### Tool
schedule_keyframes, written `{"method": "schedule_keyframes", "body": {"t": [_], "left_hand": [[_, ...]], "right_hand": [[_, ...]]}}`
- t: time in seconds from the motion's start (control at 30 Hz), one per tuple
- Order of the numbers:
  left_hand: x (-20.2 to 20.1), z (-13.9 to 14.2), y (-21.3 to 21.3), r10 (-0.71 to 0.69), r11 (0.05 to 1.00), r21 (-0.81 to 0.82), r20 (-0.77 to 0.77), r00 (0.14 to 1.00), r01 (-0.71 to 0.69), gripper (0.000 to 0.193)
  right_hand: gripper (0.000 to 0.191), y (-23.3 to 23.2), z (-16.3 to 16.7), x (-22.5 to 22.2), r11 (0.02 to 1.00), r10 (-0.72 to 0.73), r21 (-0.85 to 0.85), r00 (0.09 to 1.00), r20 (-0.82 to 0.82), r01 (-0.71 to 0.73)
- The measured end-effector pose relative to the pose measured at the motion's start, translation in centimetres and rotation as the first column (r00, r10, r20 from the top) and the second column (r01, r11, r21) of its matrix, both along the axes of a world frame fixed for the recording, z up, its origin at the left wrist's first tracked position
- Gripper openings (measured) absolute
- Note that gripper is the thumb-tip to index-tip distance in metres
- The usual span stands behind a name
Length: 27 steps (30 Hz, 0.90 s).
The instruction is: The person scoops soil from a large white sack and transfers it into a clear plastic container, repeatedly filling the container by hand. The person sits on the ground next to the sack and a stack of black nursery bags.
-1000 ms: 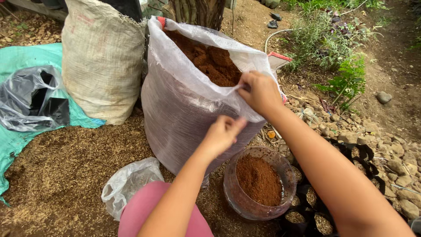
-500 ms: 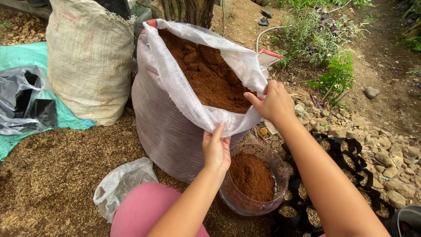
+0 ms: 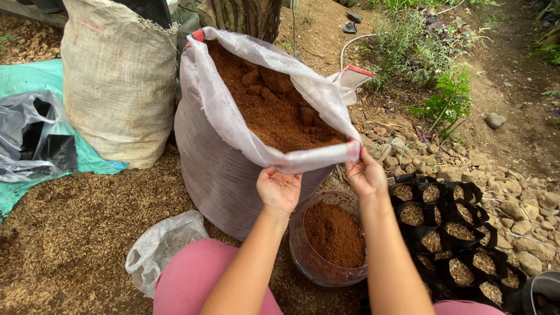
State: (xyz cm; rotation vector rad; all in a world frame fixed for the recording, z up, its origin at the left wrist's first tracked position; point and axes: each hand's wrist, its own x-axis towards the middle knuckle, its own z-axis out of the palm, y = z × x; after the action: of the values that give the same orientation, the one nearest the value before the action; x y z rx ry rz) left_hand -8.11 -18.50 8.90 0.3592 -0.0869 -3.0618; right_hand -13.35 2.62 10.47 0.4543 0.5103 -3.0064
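A big white woven sack (image 3: pixel 216 157) stands open in front of me, filled with reddish-brown crumbly soil (image 3: pixel 274 108). My left hand (image 3: pixel 279 189) is palm-up under the sack's folded near rim, fingers curled on the fabric. My right hand (image 3: pixel 364 174) pinches the same rim at its right corner. Just below my hands sits a clear round bowl (image 3: pixel 315 265) half full of the same brown soil.
A tan burlap sack (image 3: pixel 116 81) stands at the left, beside a teal tarp (image 3: pixel 35 87) and dark plastic bags. A crumpled clear bag (image 3: pixel 160 245) lies by my pink-clad knee. Several black nursery pots (image 3: pixel 449 233) filled with substrate sit at the right, with stones and plants beyond.
Both hands have come down from the sack's upper right edge to its near rim, pulling it lower. The sack mouth now gapes wider, showing more soil.
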Motion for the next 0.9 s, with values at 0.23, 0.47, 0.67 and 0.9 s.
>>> {"method": "schedule_keyframes", "body": {"t": [0.23, 0.47, 0.67, 0.9], "left_hand": [[-2.0, -0.9, -2.2, -0.134, 0.910, -0.368, 0.172, 0.976, 0.190, 0.046], [5.0, 10.1, -8.5, 0.057, -0.709, -0.558, 0.564, 0.823, 0.432, 0.053], [5.4, 14.8, -6.5, -0.063, -0.906, -0.393, -0.244, 0.968, -0.158, 0.067], [3.9, 13.4, -7.3, -0.249, -0.929, -0.228, -0.199, 0.948, -0.292, 0.012]], "right_hand": [[0.021, -1.2, -2.6, -2.7, 0.855, 0.174, 0.467, 0.973, 0.150, -0.225], [0.051, 1.6, 6.7, -3.6, -0.478, 0.225, 0.878, 0.968, 0.112, 0.010], [0.034, -3.5, 12.7, -4.7, -0.289, 0.741, 0.921, 0.670, 0.041, 0.262], [0.044, -10.1, 9.8, -5.0, -0.445, 0.883, 0.840, 0.310, 0.353, 0.311]]}}
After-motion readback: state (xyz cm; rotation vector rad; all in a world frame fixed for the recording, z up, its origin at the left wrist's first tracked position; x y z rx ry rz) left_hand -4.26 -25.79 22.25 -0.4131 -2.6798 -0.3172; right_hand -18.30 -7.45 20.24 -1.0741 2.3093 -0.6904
